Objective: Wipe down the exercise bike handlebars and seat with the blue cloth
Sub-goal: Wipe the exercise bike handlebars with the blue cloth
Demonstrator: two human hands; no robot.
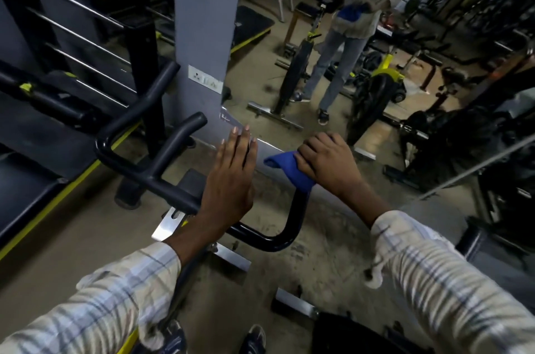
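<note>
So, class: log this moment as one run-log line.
right hand: wiping handlebar with blue cloth | left hand: open

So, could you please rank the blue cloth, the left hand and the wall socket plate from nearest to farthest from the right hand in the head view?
1. blue cloth: gripped under the right hand on the right handlebar end.
2. left hand: open, to its left, over the handlebar's middle.
3. wall socket plate: farther, up-left on the grey pillar.
</note>
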